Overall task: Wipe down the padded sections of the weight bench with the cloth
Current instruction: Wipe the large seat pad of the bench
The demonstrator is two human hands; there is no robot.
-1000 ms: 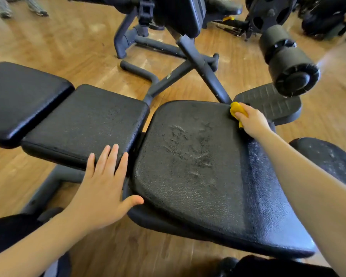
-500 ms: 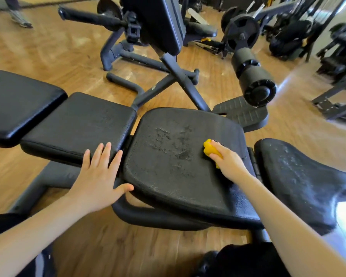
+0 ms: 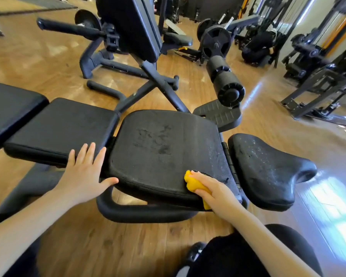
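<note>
Black bench (image 3: 188, 213) on wood floor (image 3: 112, 242), landmark is its wide middle pad (image 3: 164, 148): a flat pad (image 3: 58, 126) sits just left of it, a contoured seat pad (image 3: 268, 168) just right, a foam roller (image 3: 226, 82) beyond its far right corner. Left hand (image 3: 84, 172) lies open and flat, fingers spread over the gap at the middle pad's near left corner, thumb on its front edge. Right hand (image 3: 214, 188), grip closed around bunched yellow cloth (image 3: 194, 183), pressed on the middle pad's near right edge.
</note>
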